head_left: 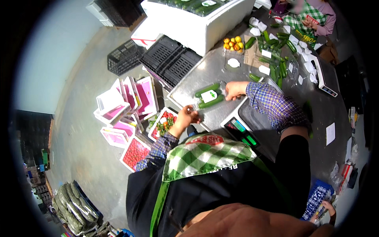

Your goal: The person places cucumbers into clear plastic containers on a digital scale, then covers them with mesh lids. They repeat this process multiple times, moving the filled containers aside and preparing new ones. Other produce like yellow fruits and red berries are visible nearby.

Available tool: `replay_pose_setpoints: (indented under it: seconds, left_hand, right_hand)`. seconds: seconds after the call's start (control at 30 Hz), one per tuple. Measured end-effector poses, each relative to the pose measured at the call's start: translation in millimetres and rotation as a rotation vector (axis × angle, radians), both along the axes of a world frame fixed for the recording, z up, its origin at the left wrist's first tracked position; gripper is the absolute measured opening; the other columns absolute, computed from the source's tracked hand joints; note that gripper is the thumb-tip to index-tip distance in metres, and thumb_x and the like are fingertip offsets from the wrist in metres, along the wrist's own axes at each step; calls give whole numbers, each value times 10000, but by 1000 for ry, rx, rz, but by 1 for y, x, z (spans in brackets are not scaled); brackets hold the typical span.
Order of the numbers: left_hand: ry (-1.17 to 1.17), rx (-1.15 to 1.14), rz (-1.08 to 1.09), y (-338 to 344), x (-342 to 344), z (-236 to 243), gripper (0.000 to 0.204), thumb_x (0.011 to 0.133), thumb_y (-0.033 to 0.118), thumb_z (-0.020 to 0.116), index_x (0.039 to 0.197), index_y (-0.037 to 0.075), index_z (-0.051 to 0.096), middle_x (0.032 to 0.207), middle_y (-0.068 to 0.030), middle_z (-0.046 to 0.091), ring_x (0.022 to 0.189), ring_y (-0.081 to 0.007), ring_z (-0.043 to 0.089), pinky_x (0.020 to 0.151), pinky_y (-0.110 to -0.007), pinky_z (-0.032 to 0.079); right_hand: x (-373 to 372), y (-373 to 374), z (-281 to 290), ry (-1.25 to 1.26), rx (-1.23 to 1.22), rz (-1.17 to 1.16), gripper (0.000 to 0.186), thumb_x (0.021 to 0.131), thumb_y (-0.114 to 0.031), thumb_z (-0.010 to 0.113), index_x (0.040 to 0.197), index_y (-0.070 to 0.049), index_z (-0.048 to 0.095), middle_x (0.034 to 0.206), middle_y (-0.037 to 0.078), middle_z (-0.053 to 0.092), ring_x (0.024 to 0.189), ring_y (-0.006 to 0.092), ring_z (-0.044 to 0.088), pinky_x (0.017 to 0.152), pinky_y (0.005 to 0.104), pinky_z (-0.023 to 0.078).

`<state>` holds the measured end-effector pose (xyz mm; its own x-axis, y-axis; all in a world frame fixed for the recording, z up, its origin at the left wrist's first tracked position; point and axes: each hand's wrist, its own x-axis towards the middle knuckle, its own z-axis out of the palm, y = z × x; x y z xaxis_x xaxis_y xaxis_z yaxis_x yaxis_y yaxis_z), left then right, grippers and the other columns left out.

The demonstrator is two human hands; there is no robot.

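A clear pack of two cucumbers [202, 104] with a white and green label lies on the metal table [185, 94] in front of me. My right hand [235, 90] is closed on the right end of the pack. At its near left corner, my left hand [187, 117] has its fingers curled against the clear wrapping; the fingertips are partly hidden. To the right, just below my right forearm, stands a weighing scale [239, 129] with a lit green display.
Loose cucumbers [282, 68], a clear box of yellow-red fruit [233, 44] and a white foam box [189, 23] occupy the far side. Foam boxes of strawberries [136, 152] stand at left, by black crates [169, 59]. Another person [310, 19] works at far right near a second scale [325, 79].
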<state>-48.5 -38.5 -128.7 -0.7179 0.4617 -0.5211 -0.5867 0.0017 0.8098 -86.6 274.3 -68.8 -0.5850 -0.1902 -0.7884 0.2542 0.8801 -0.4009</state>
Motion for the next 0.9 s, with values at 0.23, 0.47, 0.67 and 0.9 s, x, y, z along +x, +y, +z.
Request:
replay_pose_setpoints:
  seconds: [0.23,0.47,0.67,0.9]
  left_hand:
    - [22,118,19,7,-1,-11,203,854,-65,529,1016,-16,416,748,-128,571,560,-218,593,507,-324,517]
    - [109,63,-16,3,-8,-2,173,855,-53,551,988,-5,451,800,-68,567,593,-145,560,509,-275,479]
    - [447,227,-42,-14,-71,90,231,898,-44,498,1102,57,458,904,5,512,793,-87,499,719,-233,450]
    - [613,265,-216,39,-159,193,653,824,91,689,1356,16,318,1193,-83,511,1097,-161,505,941,-305,427]
  right_hand:
    - [-14,17,-10,-348,-267,-205,79,834,-63,646,897,-32,609,731,28,630,630,92,600,499,230,476]
    - [1,16,-48,-241,-272,-267,168,762,-38,691,888,-35,580,675,57,613,562,134,562,460,279,424]
    - [-4,2,39,121,-726,-448,272,774,41,655,993,-17,505,842,67,603,723,148,599,606,292,492]
    - [21,-27,107,523,-1039,-870,348,819,89,579,1126,-20,456,940,67,593,839,142,584,751,304,501]
